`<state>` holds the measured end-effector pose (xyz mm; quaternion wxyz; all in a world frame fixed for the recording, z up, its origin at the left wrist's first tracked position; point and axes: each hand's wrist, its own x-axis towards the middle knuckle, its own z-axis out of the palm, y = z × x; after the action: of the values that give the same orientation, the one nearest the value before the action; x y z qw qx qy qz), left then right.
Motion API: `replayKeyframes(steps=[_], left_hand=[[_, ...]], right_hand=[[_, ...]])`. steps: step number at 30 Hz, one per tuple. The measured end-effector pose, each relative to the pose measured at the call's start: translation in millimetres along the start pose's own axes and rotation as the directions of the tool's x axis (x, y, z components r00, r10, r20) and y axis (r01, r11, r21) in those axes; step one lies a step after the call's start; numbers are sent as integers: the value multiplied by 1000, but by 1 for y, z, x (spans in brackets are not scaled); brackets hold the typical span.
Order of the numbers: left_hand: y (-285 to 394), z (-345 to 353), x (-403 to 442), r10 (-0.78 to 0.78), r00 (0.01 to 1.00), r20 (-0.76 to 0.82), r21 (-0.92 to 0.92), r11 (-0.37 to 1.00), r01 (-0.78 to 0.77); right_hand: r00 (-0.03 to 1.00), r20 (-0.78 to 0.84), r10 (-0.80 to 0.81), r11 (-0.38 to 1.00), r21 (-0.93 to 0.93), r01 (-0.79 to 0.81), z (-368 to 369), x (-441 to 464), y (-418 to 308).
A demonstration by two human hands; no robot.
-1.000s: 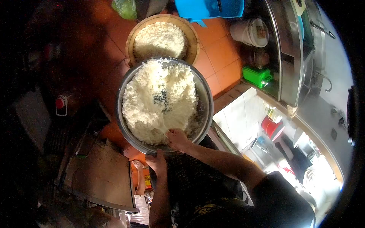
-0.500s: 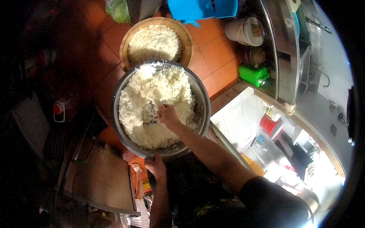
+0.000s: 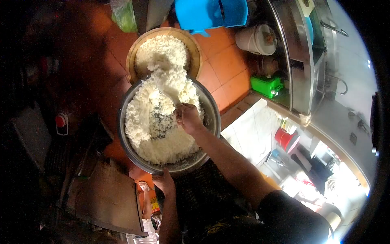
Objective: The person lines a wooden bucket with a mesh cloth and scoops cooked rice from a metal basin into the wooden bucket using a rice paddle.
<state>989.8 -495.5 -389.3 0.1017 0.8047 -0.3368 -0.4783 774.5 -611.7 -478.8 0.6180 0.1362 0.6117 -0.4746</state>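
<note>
A wide metal basin (image 3: 213, 140) full of white cooked rice (image 3: 136, 116) tilts over the near side of a round wooden tub (image 3: 198, 61). My right hand (image 3: 189, 118) is closed around the handle of a pale rice paddle (image 3: 172, 97), its far end in the rice. At the far rim, a stream of rice spills over into the tub, where more rice (image 3: 162, 46) is heaped. With my left hand (image 3: 164, 183) I grip the basin's near rim; its thumb shows and the other fingers are hidden beneath. Some of the basin's speckled bottom shows through.
On the tiled floor beyond the tub are a blue plastic container (image 3: 203, 14) and a green plastic bag (image 3: 125, 18). A white bucket (image 3: 260, 39) and a green box (image 3: 266, 86) stand at right. Another person's leg (image 3: 147, 203) shows behind a board (image 3: 107, 195) at lower left.
My right hand has pushed the paddle away through the rice, and rice now pours over the far rim into the tub. More of the basin's bottom shows. My left hand stays on the rim.
</note>
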Motion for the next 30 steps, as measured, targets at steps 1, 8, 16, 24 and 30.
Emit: replayKeyframes(steps=[1, 8, 16, 24, 30], left_hand=[[-5, 0, -1, 14, 1000, 2, -27, 1000, -14], [3, -1, -1, 87, 996, -34, -75, 993, -89], [-12, 3, 2, 113, 991, -65, -72, 990, -118], [-15, -1, 7, 90, 996, -28, -160, 983, -93], [-4, -4, 6, -25, 999, -20, -27, 999, 25]], right_hand=[[999, -24, 23, 1000, 21, -22, 7, -6, -13], [985, 43, 166, 700, -709, -87, -38, -69, -47], [735, 13, 678, 702, -310, -642, -108, -172, -57], [898, -113, 425, 842, -314, -438, -97, -136, 30], [996, 81, 40, 479, -876, 52, -173, -35, 158]])
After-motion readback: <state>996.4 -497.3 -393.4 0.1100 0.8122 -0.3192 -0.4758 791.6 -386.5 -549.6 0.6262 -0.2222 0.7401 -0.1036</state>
